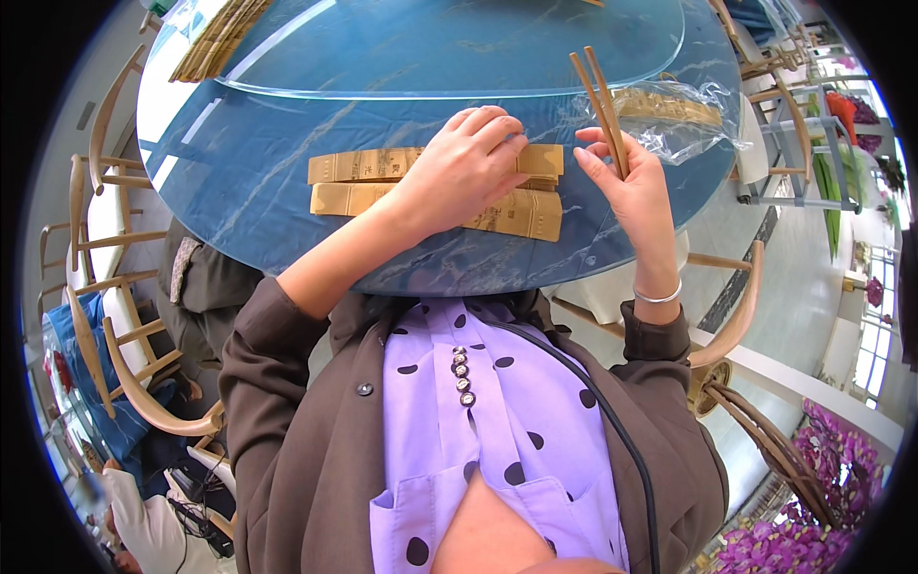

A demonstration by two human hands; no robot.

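My left hand (469, 167) rests palm down on two long gold paper sleeves (354, 182) lying side by side on the blue marbled table (249, 143), fingers pressing the upper sleeve near its right end. My right hand (631, 191) holds a pair of brown wooden chopsticks (600, 100) upright, tips pointing away from me, just right of the sleeves. A clear plastic bag with more gold sleeves (674, 110) lies beyond my right hand.
A round glass turntable (459, 48) covers the table's middle. A stack of gold sleeves (215, 38) lies at the far left. Wooden chairs (105, 239) stand at the left and right (741, 306). Purple flowers (813, 517) are at the lower right.
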